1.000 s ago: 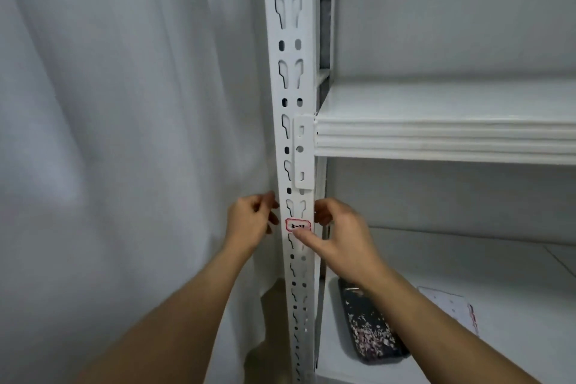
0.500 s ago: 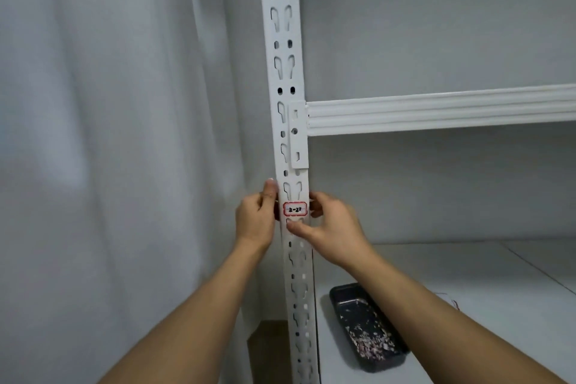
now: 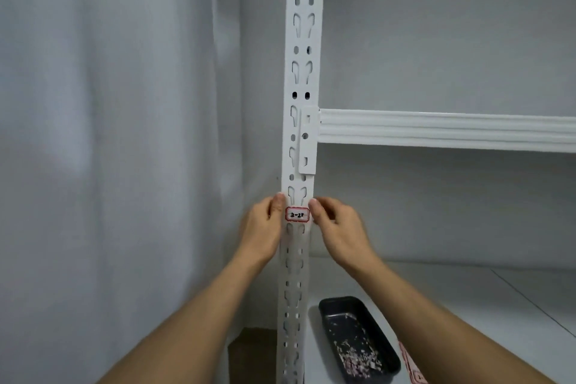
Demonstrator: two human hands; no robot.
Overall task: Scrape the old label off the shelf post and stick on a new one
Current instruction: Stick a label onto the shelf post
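A white slotted shelf post (image 3: 301, 78) runs up the middle of the view. A small white label (image 3: 297, 214) with a red border and black handwriting is stuck flat on its front face. My left hand (image 3: 263, 227) lies against the post's left edge, its thumb beside the label's left end. On the other side, my right hand (image 3: 338, 226) has its fingertips at the label's right end. Neither hand holds anything.
A white shelf beam (image 3: 445, 130) joins the post above the label. On the lower shelf board (image 3: 467, 299) sits a dark tray (image 3: 358, 338) with paper scrapings, and a sheet of red-bordered labels (image 3: 413, 368) peeks out by my right forearm. A pale curtain (image 3: 109, 134) hangs left.
My right fingertip has come off the label's face and now sits at its right end. My left thumb stays by the left edge. The camera has dropped lower and moved closer.
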